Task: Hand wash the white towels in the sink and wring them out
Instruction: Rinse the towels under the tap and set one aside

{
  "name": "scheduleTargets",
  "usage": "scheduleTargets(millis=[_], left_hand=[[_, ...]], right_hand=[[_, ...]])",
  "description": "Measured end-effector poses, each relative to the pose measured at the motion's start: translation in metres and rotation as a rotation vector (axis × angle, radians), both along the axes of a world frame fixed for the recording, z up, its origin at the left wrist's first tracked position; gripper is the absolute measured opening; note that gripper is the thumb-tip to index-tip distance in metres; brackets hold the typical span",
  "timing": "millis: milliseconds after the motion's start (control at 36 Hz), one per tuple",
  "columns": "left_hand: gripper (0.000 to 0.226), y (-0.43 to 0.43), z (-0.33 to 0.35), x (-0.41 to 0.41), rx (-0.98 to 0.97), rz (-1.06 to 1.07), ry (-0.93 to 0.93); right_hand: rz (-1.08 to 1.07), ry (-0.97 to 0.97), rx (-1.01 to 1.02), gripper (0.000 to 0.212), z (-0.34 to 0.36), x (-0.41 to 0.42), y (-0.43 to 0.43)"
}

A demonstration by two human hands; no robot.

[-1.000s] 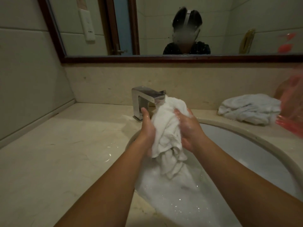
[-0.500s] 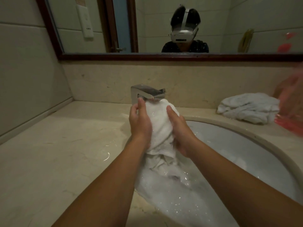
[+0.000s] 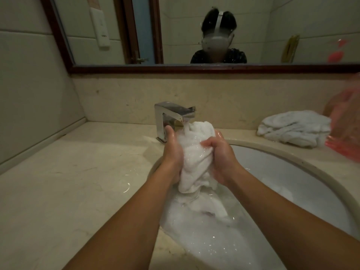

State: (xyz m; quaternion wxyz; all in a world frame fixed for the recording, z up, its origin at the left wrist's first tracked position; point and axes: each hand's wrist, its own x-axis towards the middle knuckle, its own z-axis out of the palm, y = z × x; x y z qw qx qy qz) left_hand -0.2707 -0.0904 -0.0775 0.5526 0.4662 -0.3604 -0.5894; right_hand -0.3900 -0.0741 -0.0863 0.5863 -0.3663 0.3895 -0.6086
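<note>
A wet white towel (image 3: 196, 152) is bunched between both my hands under the chrome tap (image 3: 171, 117), where water runs onto its top. My left hand (image 3: 173, 152) grips its left side, thumb up. My right hand (image 3: 220, 154) grips the right side with fingers curled into the cloth. The towel's lower end trails into the foamy water of the oval sink (image 3: 303, 164). A second white towel (image 3: 294, 128) lies crumpled on the counter at the back right.
The beige stone counter (image 3: 78, 182) stretches to the left, wet near the basin. A pink plastic bag (image 3: 346, 129) stands at the right edge. A dark-framed mirror (image 3: 194, 68) runs above the backsplash and reflects a person.
Both hands have shifted on the towel, working it against itself below the spout. Water now runs from the tap onto the towel's top. My right fingers have curled deeper into the cloth.
</note>
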Motion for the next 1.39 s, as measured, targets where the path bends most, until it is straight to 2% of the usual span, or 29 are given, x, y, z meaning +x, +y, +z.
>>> scheduleTargets(millis=[83, 111, 194, 250, 278, 361, 417, 500, 583, 722, 861, 917, 1000, 1083, 1111, 1194, 1306, 1389], left_hand=[[0.096, -0.011, -0.009, -0.001, -0.021, 0.095, 0.046], [0.094, -0.013, -0.008, -0.001, -0.034, 0.136, 0.055], [0.064, -0.004, 0.006, -0.002, -0.086, 0.217, 0.026], [0.057, -0.003, 0.008, -0.001, -0.121, 0.211, 0.015], [0.056, -0.003, 0.008, 0.0, -0.124, 0.207, 0.001], [0.054, -0.005, 0.005, 0.001, -0.111, 0.184, -0.012], [0.054, -0.006, 0.004, 0.001, -0.102, 0.181, 0.006], [0.06, -0.008, 0.001, 0.001, -0.085, 0.166, 0.019], [0.066, -0.008, 0.001, 0.001, -0.063, 0.152, 0.058], [0.055, -0.005, 0.005, 0.002, -0.109, 0.204, -0.01], [0.047, -0.005, 0.004, 0.006, -0.157, 0.265, -0.146], [0.045, -0.003, 0.005, 0.007, -0.146, 0.281, -0.157], [0.047, -0.003, 0.006, 0.007, -0.114, 0.294, -0.107], [0.049, -0.003, 0.009, 0.007, -0.113, 0.277, -0.107], [0.05, -0.003, 0.01, 0.007, -0.122, 0.264, -0.113], [0.059, 0.0, 0.012, 0.007, -0.147, 0.196, -0.162], [0.075, 0.003, 0.008, 0.007, -0.167, 0.148, -0.171], [0.083, 0.001, 0.004, 0.006, -0.182, 0.182, -0.185]], right_hand=[[-0.066, 0.062, 0.017, 0.043, -0.001, 0.008, -0.001], [-0.086, 0.086, 0.036, 0.047, -0.001, 0.011, -0.001], [-0.139, 0.203, 0.113, 0.081, -0.002, 0.018, -0.001], [-0.15, 0.25, 0.173, 0.098, -0.008, 0.02, -0.004], [-0.151, 0.269, 0.194, 0.096, -0.009, 0.02, -0.004], [-0.156, 0.321, 0.174, 0.064, -0.003, 0.022, 0.003], [-0.178, 0.351, 0.13, 0.051, 0.0, 0.02, 0.004], [-0.2, 0.378, 0.058, 0.039, 0.003, 0.019, 0.004], [-0.223, 0.39, 0.038, 0.039, 0.003, 0.019, 0.005], [-0.222, 0.389, 0.043, 0.048, 0.003, 0.021, 0.003], [-0.166, 0.377, 0.119, 0.091, -0.006, 0.023, -0.001], [-0.136, 0.37, 0.146, 0.092, -0.005, 0.024, 0.0], [-0.113, 0.365, 0.133, 0.08, -0.004, 0.024, 0.002], [-0.066, 0.377, 0.061, 0.101, -0.011, 0.021, 0.001], [-0.033, 0.366, 0.052, 0.102, -0.015, 0.018, 0.0], [0.083, 0.332, 0.077, 0.064, -0.014, 0.011, 0.002], [-0.046, 0.344, 0.172, 0.061, -0.012, 0.007, -0.005], [-0.134, 0.276, 0.128, 0.03, -0.005, 0.003, -0.01]])
